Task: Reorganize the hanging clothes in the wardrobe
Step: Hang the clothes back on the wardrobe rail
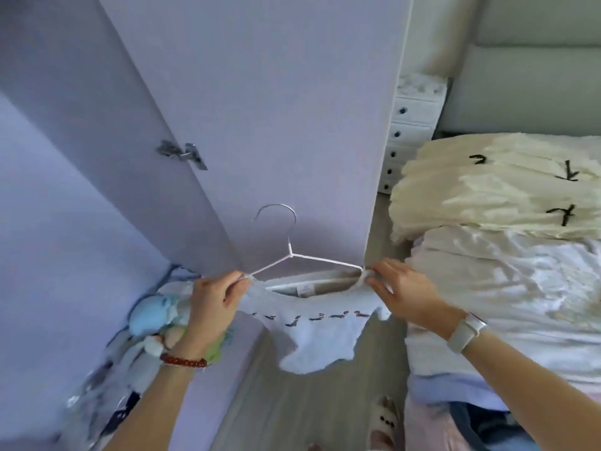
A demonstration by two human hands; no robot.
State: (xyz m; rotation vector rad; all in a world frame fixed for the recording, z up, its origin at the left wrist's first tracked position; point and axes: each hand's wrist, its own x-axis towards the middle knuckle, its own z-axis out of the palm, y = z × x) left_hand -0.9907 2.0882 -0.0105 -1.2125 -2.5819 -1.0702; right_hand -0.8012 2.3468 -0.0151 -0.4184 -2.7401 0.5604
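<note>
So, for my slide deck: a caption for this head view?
Both hands, left and right, fit a pale blue top onto a white hanger.

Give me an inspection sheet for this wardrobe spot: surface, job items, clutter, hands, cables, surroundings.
Surface: wood-look floor between wardrobe and bed.
Job's things: white wire hanger held up in front of the wardrobe door; pale blue top with a row of small dark figures hangs from it, shoulders at the hanger ends.
Clutter: soft toys and dark-patterned items low on the left.
Hands: left hand pinches the top's shoulder at the hanger's left end; right hand pinches the right end; each grip is on fabric.
Cables: nothing seen.
Surroundings: bed with cream bedding, white drawer unit, door hinge.
</note>
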